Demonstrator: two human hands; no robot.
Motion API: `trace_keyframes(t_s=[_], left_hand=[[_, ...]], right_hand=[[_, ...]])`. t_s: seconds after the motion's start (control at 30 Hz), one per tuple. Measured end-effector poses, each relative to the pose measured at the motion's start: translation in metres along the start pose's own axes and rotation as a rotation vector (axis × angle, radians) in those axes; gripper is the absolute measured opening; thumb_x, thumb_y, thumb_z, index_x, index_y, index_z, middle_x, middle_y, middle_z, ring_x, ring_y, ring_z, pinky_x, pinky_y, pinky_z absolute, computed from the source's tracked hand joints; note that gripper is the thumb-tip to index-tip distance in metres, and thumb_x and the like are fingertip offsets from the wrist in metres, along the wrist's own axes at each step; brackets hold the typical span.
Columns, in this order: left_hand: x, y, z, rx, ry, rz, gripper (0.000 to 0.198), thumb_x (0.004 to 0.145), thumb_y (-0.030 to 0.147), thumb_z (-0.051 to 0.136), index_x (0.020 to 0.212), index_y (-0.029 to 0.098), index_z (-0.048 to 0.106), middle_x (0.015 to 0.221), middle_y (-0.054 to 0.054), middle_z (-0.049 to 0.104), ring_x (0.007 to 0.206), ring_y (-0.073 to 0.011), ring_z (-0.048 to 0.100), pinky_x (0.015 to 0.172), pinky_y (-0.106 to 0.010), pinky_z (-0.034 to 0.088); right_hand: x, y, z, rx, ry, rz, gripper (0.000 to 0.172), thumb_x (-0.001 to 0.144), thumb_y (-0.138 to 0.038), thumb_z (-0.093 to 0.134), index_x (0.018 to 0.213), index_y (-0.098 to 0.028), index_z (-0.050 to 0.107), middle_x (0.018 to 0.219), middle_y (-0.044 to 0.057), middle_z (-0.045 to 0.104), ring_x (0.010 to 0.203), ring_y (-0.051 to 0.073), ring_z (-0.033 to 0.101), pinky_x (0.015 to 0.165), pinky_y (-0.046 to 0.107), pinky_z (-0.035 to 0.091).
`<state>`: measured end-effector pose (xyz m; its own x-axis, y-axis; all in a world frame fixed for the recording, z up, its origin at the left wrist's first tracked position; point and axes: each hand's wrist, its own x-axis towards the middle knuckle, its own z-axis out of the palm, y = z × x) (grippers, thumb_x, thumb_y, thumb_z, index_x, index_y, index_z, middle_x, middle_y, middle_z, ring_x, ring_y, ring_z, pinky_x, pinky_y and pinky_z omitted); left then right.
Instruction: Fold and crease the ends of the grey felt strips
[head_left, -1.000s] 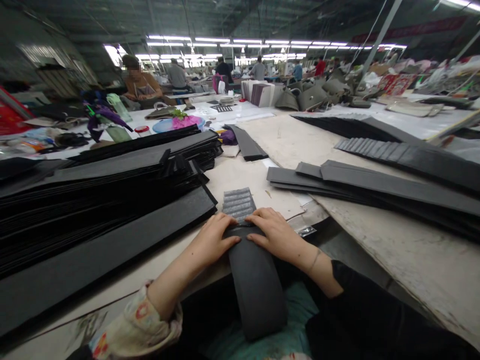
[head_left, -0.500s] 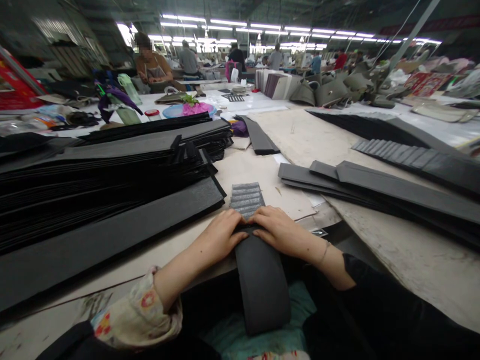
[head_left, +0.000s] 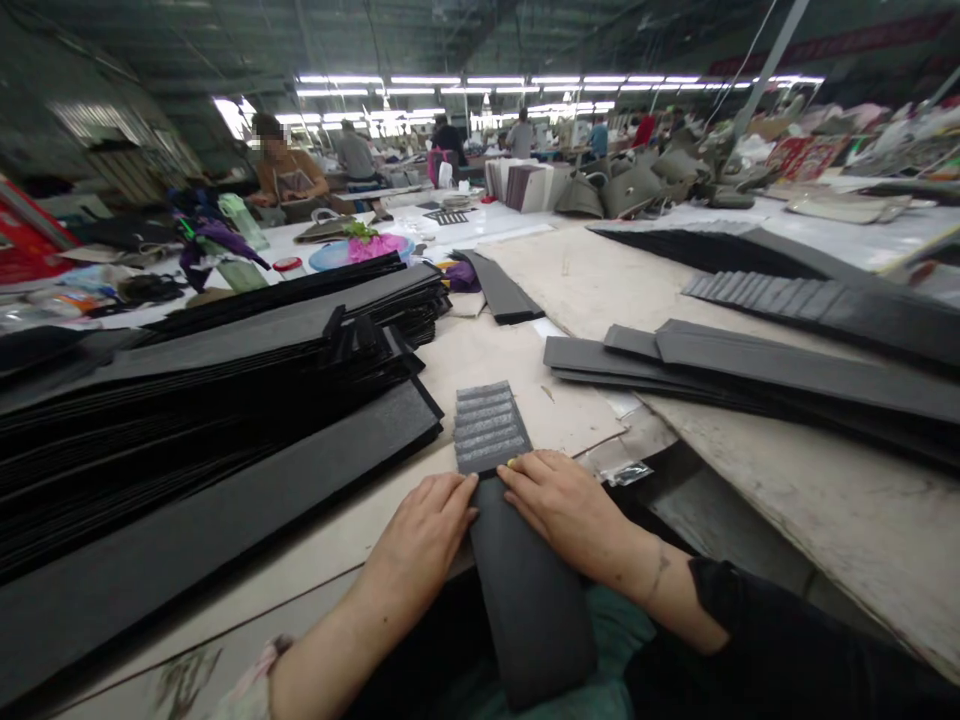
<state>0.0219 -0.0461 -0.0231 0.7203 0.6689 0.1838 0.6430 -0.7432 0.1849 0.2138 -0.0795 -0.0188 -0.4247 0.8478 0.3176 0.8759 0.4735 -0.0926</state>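
A long dark grey strip (head_left: 525,590) runs from the table edge down over my lap. Its far end lies on a fanned stack of grey strips (head_left: 487,425) on the tabletop. My left hand (head_left: 424,535) lies flat on the strip's left edge, fingers stretched forward. My right hand (head_left: 570,510) presses flat on the strip's right side, fingertips near the fanned stack. Neither hand grips anything.
A tall pile of long black sheets (head_left: 202,400) fills the left. More grey strips (head_left: 750,375) lie fanned at the right on the worn table (head_left: 787,500). A short dark stack (head_left: 499,290) sits further back. A seated person (head_left: 289,180) and several others work at far tables.
Both hands slid back toward me along the strip, uncovering more of the fanned stack. The strip lies flatter over the table edge.
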Motion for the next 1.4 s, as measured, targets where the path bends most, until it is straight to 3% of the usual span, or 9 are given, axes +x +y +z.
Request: trace_keyframes(t_s=[0.2, 0.4, 0.5, 0.7, 0.8, 0.9, 1.0, 1.13, 1.4], left_hand=[[-0.009, 0.002, 0.002, -0.153, 0.024, -0.104, 0.029, 0.087, 0.024, 0.039, 0.113, 0.016, 0.048, 0.106, -0.010, 0.054, 0.100, -0.0200, 0.050, 0.091, -0.038, 0.042], [0.006, -0.011, -0.037, -0.316, -0.214, -0.101, 0.031, 0.085, 0.025, 0.041, 0.114, 0.019, 0.050, 0.108, -0.008, 0.054, 0.101, -0.0173, 0.052, 0.092, -0.031, 0.042], [0.022, -0.022, -0.045, -0.250, -0.175, -0.144, 0.031, 0.085, 0.028, 0.039, 0.111, 0.019, 0.053, 0.107, -0.007, 0.054, 0.100, -0.0182, 0.053, 0.090, -0.032, 0.042], [0.042, -0.018, -0.032, -0.133, -0.150, -0.135, 0.023, 0.082, 0.022, 0.042, 0.097, 0.016, 0.059, 0.096, -0.007, 0.057, 0.093, -0.0191, 0.054, 0.086, -0.033, 0.042], [0.048, -0.015, -0.030, -0.177, -0.138, -0.203, 0.017, 0.078, 0.022, 0.046, 0.086, 0.016, 0.059, 0.088, -0.006, 0.058, 0.085, -0.0189, 0.054, 0.079, -0.033, 0.043], [0.060, -0.021, -0.030, -0.358, -0.218, -0.340, 0.015, 0.074, 0.027, 0.051, 0.080, 0.015, 0.056, 0.079, -0.004, 0.059, 0.076, -0.0172, 0.054, 0.071, -0.031, 0.045], [0.074, -0.027, -0.028, -0.640, -0.346, -0.398, 0.032, 0.071, 0.031, 0.056, 0.096, 0.011, 0.053, 0.079, -0.003, 0.058, 0.075, -0.0156, 0.055, 0.071, -0.029, 0.045], [0.091, -0.018, -0.024, -0.649, -0.395, -0.314, 0.047, 0.067, 0.023, 0.058, 0.112, 0.011, 0.048, 0.089, -0.005, 0.058, 0.086, -0.0167, 0.055, 0.081, -0.032, 0.043], [0.101, 0.002, -0.019, -0.404, -0.333, -0.183, 0.047, 0.066, 0.013, 0.057, 0.112, 0.009, 0.053, 0.099, -0.009, 0.058, 0.093, -0.0199, 0.054, 0.084, -0.033, 0.044]], right_hand=[[-0.007, -0.008, 0.000, 0.005, 0.076, 0.057, 0.019, 0.085, -0.020, 0.046, 0.100, -0.013, 0.055, 0.085, 0.008, 0.056, 0.084, 0.020, 0.052, 0.075, 0.034, 0.044], [-0.007, -0.008, 0.000, 0.019, 0.086, 0.059, 0.017, 0.083, -0.020, 0.048, 0.097, -0.012, 0.055, 0.083, 0.008, 0.056, 0.086, 0.021, 0.052, 0.077, 0.035, 0.044], [-0.008, -0.008, 0.001, 0.023, 0.107, 0.071, 0.016, 0.084, -0.019, 0.046, 0.096, -0.013, 0.056, 0.083, 0.008, 0.056, 0.087, 0.020, 0.052, 0.077, 0.035, 0.044], [-0.008, -0.009, 0.001, 0.008, 0.083, 0.086, 0.015, 0.084, -0.020, 0.047, 0.094, -0.013, 0.056, 0.082, 0.008, 0.055, 0.085, 0.021, 0.051, 0.076, 0.035, 0.044], [-0.008, -0.008, 0.002, -0.002, 0.086, 0.083, 0.015, 0.084, -0.020, 0.047, 0.093, -0.013, 0.056, 0.082, 0.008, 0.054, 0.083, 0.021, 0.051, 0.075, 0.035, 0.043], [-0.008, -0.008, 0.003, 0.001, 0.100, 0.089, 0.014, 0.084, -0.020, 0.046, 0.091, -0.014, 0.055, 0.081, 0.007, 0.054, 0.082, 0.021, 0.051, 0.075, 0.034, 0.043], [-0.008, -0.008, 0.004, 0.013, 0.116, 0.095, 0.013, 0.084, -0.019, 0.046, 0.091, -0.014, 0.055, 0.080, 0.007, 0.053, 0.082, 0.021, 0.051, 0.075, 0.034, 0.043], [-0.009, -0.008, 0.005, 0.017, 0.100, 0.104, 0.015, 0.084, -0.020, 0.046, 0.094, -0.013, 0.055, 0.082, 0.007, 0.053, 0.082, 0.020, 0.050, 0.075, 0.034, 0.043], [-0.009, -0.006, 0.008, 0.015, 0.092, 0.105, 0.017, 0.085, -0.019, 0.043, 0.095, -0.012, 0.054, 0.085, 0.007, 0.053, 0.083, 0.020, 0.049, 0.077, 0.034, 0.042]])
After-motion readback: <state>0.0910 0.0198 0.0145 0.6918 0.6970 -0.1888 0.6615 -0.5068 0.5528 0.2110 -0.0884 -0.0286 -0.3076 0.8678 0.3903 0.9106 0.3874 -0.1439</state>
